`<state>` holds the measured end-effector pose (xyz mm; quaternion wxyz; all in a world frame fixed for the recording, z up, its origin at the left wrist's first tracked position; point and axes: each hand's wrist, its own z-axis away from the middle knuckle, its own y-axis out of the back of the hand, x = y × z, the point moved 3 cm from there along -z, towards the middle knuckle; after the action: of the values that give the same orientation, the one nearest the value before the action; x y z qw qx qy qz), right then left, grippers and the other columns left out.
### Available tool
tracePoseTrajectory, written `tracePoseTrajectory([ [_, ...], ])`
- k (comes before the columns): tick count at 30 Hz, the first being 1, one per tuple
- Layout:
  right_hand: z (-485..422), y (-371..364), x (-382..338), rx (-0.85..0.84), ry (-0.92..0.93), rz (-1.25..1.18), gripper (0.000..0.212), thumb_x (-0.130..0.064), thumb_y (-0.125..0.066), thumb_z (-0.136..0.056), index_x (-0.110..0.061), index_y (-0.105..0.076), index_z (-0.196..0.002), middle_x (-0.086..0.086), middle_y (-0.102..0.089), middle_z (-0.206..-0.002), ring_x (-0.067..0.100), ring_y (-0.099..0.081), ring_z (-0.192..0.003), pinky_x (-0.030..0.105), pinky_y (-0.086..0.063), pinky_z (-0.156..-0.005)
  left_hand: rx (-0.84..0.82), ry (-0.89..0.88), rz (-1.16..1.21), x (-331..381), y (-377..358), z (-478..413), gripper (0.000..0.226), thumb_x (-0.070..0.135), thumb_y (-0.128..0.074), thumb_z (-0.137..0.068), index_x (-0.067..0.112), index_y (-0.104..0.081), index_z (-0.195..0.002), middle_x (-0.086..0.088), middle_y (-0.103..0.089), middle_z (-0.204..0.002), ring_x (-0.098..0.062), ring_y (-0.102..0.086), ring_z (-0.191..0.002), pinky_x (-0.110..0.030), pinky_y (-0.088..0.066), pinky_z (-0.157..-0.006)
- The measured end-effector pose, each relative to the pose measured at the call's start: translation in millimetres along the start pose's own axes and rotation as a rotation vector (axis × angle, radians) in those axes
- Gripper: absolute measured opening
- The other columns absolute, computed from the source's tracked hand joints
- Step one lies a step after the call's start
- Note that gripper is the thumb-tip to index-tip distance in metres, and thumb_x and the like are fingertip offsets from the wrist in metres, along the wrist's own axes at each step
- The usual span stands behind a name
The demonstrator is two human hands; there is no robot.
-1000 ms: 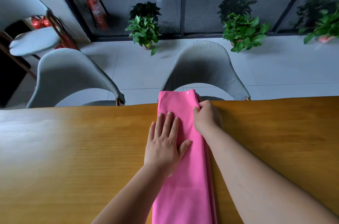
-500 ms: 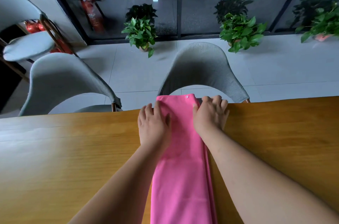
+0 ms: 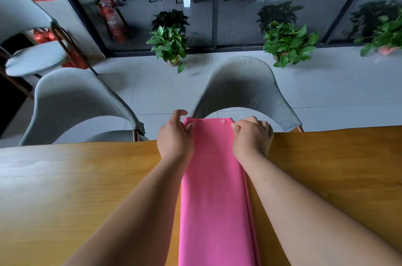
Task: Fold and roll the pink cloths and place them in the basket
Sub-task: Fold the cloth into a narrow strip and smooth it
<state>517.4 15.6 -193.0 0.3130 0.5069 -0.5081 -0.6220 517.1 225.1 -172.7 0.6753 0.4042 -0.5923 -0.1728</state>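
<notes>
Cloth (image 3: 215, 189), bright pink, lies on the wooden table (image 3: 65, 189) as a long narrow strip, folded lengthwise in several layers; the layer edges show stacked along its right side. It runs from the table's near edge, where it leaves the picture, straight across to the table's far edge, and its far end sticks a bit past that edge. Surface is smooth w/ almost no wrinkles, approx. same width all along. A small pale snap button (image 3: 223, 121) sits near the far end, toward the right corner. Left hand (image 3: 175, 137) is at the table's far edge, on the cloth's far left corner: thumb and fingers are curled and pinch the corner, index finger lifted a little above it. Right hand (image 3: 252, 137) is at the same edge, on the far right corner, fingers curled tight around the cloth edge. Both forearms lie over the table, one on each side of the strip. Just beyond the table's far edge stands a grey chair (image 3: 245, 85), directly behind the cloth end, and a second grey chair (image 3: 71, 96) further left. Well past the table, potted green plants (image 3: 169, 46) stand on the pale floor.
</notes>
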Motion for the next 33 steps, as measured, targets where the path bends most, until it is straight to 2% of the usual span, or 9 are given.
tracePoseTrajectory([
  [3,0.7,0.8,0.1,0.016,-0.004,0.004,0.034,-0.044,-0.047,-0.108,-0.029,-0.077,-0.104,-0.005,-0.064,-0.111,0.025,-0.047,-0.105,0.041,-0.039,-0.101,0.038,-0.053,-0.070,-5.0,1.1,1.3,0.031,0.048,-0.066,-0.099,0.036,-0.060,-0.127,0.008,-0.071,-0.095,-0.027,-0.067,-0.093,-0.044,-0.051,-0.088],
  [6,1.6,1.1,4.6,-0.057,-0.054,0.038,0.036,-0.044,-0.044,-0.109,-0.026,-0.074,-0.117,0.001,-0.064,-0.124,0.027,-0.049,-0.116,0.043,-0.042,-0.104,0.016,-0.056,-0.213,-12.3,0.9,6.9,0.045,0.053,-0.065,-0.097,0.031,-0.059,-0.136,0.000,-0.064,-0.116,-0.028,-0.061,-0.110,-0.044,-0.045,-0.096],
  [9,16.4,9.2,0.3,0.105,0.016,-0.004,0.038,-0.032,-0.051,-0.106,-0.016,-0.061,-0.138,0.004,-0.051,-0.152,0.029,-0.044,-0.137,0.046,-0.040,-0.114,0.104,-0.260,-0.209,-8.5,7.4,29.6,0.045,0.031,-0.063,-0.101,0.024,-0.054,-0.144,-0.005,-0.053,-0.139,-0.028,-0.048,-0.129,-0.044,-0.043,-0.105],
  [11,45.0,3.4,-10.6,0.163,0.174,-0.065,0.046,-0.025,-0.050,-0.105,-0.010,-0.054,-0.148,0.007,-0.041,-0.162,0.031,-0.039,-0.147,0.048,-0.036,-0.119,0.022,-0.425,-0.210,-4.5,-0.1,55.4,0.052,0.019,-0.057,-0.099,0.020,-0.050,-0.151,-0.004,-0.047,-0.155,-0.025,-0.039,-0.147,-0.043,-0.036,-0.118],
  [13,77.1,-13.5,-17.1,0.068,0.312,-0.027,0.055,-0.032,-0.036,-0.107,-0.011,-0.044,-0.157,0.007,-0.031,-0.170,0.026,-0.027,-0.157,0.049,-0.029,-0.124,-0.137,-0.495,-0.287,-8.5,-16.8,77.5,0.056,0.028,-0.039,-0.106,0.017,-0.039,-0.161,-0.003,-0.034,-0.169,-0.020,-0.020,-0.160,-0.043,-0.020,-0.129],
  [15,89.7,-24.1,-15.1,-0.026,0.336,0.057,0.065,-0.042,-0.022,-0.107,-0.014,-0.031,-0.164,0.004,-0.016,-0.174,0.019,-0.010,-0.162,0.048,-0.018,-0.129,-0.244,-0.476,-0.393,-16.5,-28.2,84.5,0.063,0.040,-0.019,-0.109,0.019,-0.020,-0.168,0.000,-0.011,-0.176,-0.016,0.003,-0.163,-0.045,-0.006,-0.131],
  [18,77.8,-25.6,-7.9,-0.076,0.287,0.124,0.074,-0.050,-0.015,-0.103,-0.015,-0.014,-0.168,0.003,0.002,-0.176,0.016,0.003,-0.162,0.047,-0.007,-0.130,-0.295,-0.432,-0.475,-20.8,-31.1,75.8,0.068,0.049,-0.011,-0.108,0.021,-0.003,-0.169,0.002,0.008,-0.176,-0.015,0.020,-0.160,-0.046,0.003,-0.131],
  [28,58.6,-14.3,-4.1,-0.229,0.273,0.181,0.084,-0.061,0.003,-0.097,-0.014,0.009,-0.166,0.004,0.022,-0.173,0.019,0.022,-0.159,0.046,0.004,-0.130,-0.430,-0.329,-0.611,-14.5,-20.3,59.3,0.081,0.067,0.000,-0.104,0.016,0.022,-0.164,-0.004,0.028,-0.171,-0.024,0.031,-0.156,-0.048,0.006,-0.131],
  [33,133.7,5.7,15.5,-0.065,0.278,0.101,0.074,-0.049,-0.022,-0.105,-0.009,-0.013,-0.167,0.008,0.001,-0.176,0.023,0.000,-0.162,0.050,-0.014,-0.130,-0.246,-0.443,-0.350,-22.5,10.6,132.6,0.075,0.037,-0.035,-0.105,0.013,-0.004,-0.168,-0.004,0.002,-0.177,-0.021,0.009,-0.162,-0.046,-0.007,-0.132],
])
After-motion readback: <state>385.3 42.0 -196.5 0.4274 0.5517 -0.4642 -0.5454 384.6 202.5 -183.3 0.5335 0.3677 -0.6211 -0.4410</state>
